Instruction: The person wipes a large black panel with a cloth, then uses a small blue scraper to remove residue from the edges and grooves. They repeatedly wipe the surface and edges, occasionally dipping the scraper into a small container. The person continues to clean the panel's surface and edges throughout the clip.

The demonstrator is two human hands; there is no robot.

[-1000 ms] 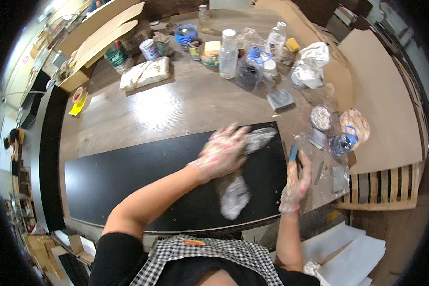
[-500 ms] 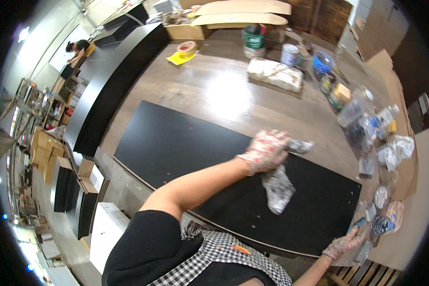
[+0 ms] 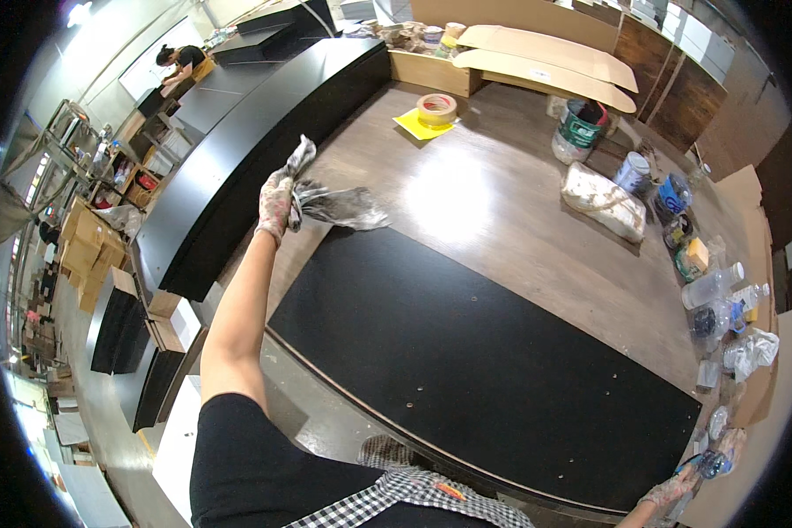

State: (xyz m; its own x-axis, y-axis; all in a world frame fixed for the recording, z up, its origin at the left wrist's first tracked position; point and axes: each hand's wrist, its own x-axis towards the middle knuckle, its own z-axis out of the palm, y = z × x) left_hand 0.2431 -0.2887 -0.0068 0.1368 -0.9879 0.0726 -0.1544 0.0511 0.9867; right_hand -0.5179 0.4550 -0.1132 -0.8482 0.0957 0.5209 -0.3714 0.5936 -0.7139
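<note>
My left hand [image 3: 275,208], in a stained patterned glove, is closed on a crumpled grey rag [image 3: 343,209]. One end of the rag sticks up past the fingers; the rest trails rightward over the far left corner of a flat black panel [image 3: 466,352]. This panel has a curved near edge and several small holes or marks. At its near right corner is my gloved right hand [image 3: 671,489], fingers closed around something small. A bit of blue [image 3: 695,460] shows at the fingertips, but its kind is unclear.
Curved black pieces [image 3: 264,158] stand along the table's left side. A tape roll [image 3: 436,110] lies on yellow paper at the back. A green-and-white bucket [image 3: 578,132], a white wrapped bundle [image 3: 604,201] and clear bottles [image 3: 713,286] line the right. Another person [image 3: 185,66] works far left.
My left hand has swung from the panel's middle to beyond its far left corner, carrying the rag. The right hand stays by the near right corner. The view has shifted left.
</note>
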